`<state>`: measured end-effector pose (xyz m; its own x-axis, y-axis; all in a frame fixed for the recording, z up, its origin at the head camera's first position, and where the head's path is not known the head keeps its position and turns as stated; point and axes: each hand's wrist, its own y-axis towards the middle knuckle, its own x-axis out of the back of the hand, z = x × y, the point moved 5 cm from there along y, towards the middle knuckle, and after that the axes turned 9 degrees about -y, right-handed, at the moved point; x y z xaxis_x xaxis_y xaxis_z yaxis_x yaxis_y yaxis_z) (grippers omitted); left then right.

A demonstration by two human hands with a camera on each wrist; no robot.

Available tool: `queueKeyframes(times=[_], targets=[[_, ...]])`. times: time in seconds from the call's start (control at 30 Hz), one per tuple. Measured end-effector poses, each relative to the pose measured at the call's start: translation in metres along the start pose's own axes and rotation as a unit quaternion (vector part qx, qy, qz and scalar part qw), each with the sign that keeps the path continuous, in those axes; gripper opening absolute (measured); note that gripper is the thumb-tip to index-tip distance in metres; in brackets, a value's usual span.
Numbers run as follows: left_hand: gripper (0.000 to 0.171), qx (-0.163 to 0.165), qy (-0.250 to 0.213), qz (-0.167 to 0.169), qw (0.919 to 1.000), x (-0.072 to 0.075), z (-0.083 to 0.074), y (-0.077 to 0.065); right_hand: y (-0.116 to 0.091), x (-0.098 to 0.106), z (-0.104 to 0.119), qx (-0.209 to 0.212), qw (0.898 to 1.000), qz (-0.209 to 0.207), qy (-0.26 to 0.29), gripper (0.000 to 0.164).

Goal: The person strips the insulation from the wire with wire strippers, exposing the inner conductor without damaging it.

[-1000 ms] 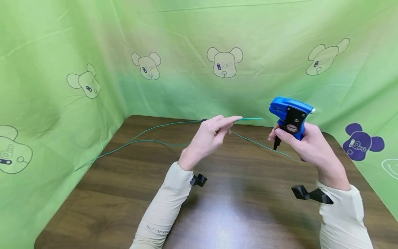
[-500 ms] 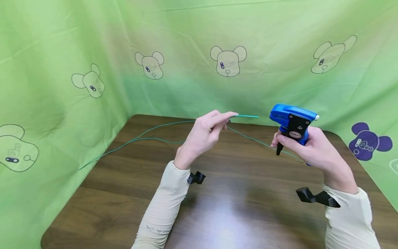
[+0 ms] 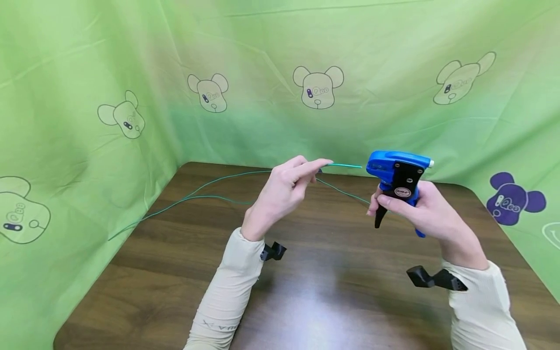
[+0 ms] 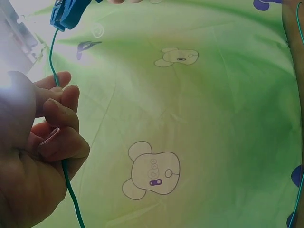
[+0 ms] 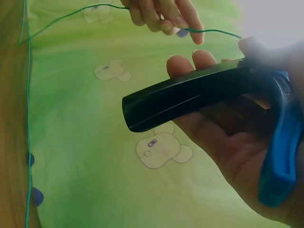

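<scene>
My left hand point(image 3: 282, 194) pinches a thin green wire point(image 3: 345, 166) between thumb and fingers, and a short straight length sticks out to the right. My right hand point(image 3: 433, 214) grips a pistol-shaped blue and black wire stripper point(image 3: 404, 177) upright, nose to the left. In the head view the wire's tip stands just left of that nose, with a small gap. Seen from the left wrist, the wire point(image 4: 52, 57) runs up to the stripper's nose point(image 4: 59, 16); whether it touches cannot be told. The right wrist view shows the black lever point(image 5: 180, 97) under my fingers.
The rest of the wire loops over the brown wooden table point(image 3: 175, 272) to its left edge and rear. Green cloth point(image 3: 262, 121) printed with bear heads hangs behind and at both sides. Black camera mounts point(image 3: 273, 251) sit on both wrists.
My right hand has brought the wire stripper left and slightly down, closer to the wire's tip. The left hand has shifted a little left, still pinching the wire.
</scene>
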<state>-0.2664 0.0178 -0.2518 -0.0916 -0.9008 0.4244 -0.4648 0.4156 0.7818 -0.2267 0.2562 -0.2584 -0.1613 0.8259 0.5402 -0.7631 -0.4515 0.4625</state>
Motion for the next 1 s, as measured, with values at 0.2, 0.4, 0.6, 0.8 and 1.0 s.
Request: queueKeyframes(times=[0.2, 0.4, 0.6, 0.8, 1.0], targets=[[0.032, -0.001, 0.007, -0.008, 0.9999, 0.002, -0.002, 0.000, 0.002, -0.004, 0.000, -0.013, 0.999, 0.029, 0.016, 0.016], [0.034, -0.006, 0.015, -0.011, 0.9998, 0.003, -0.003, 0.000, 0.003, -0.007, -0.002, -0.028, 0.999, 0.034, 0.028, 0.017], [0.034, -0.006, 0.026, -0.014, 0.9995, 0.004, -0.005, 0.000, 0.006, -0.011, -0.005, -0.014, 0.997, 0.046, 0.052, 0.014], [0.033, 0.001, 0.027, -0.011, 0.9996, 0.004, -0.006, 0.001, 0.007, -0.014, -0.007, -0.025, 0.997, 0.048, 0.046, 0.013], [0.033, 0.004, 0.027, -0.006, 0.9996, 0.004, -0.005, 0.000, 0.006, -0.015, -0.008, -0.045, 0.997, 0.052, 0.027, 0.014]])
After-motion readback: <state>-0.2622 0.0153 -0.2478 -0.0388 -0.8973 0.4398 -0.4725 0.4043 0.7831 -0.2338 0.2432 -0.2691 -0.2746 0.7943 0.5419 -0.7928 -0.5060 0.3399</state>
